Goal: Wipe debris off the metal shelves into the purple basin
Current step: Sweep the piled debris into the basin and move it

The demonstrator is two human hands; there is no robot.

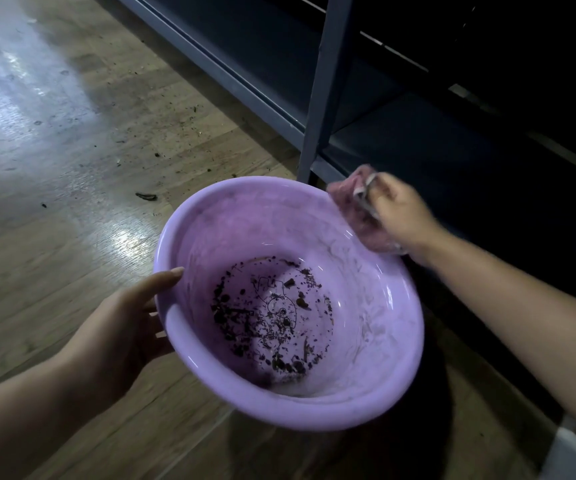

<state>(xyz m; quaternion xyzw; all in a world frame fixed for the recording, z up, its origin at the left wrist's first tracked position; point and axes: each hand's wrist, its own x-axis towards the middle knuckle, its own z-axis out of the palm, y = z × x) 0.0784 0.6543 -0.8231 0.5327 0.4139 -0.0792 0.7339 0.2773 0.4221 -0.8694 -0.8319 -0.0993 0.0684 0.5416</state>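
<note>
A purple basin (376, 306) fills the centre, tilted, with dark debris (272, 320) scattered over its bottom. At eight o'clock the left hand (120, 327) grips its rim, thumb on top. At two o'clock the right hand (401, 216) clutches a blurred pink cloth (356, 195) at the basin's edge, beside the grey metal shelves (328, 81). Specks litter the wooden floor (72, 168).
</note>
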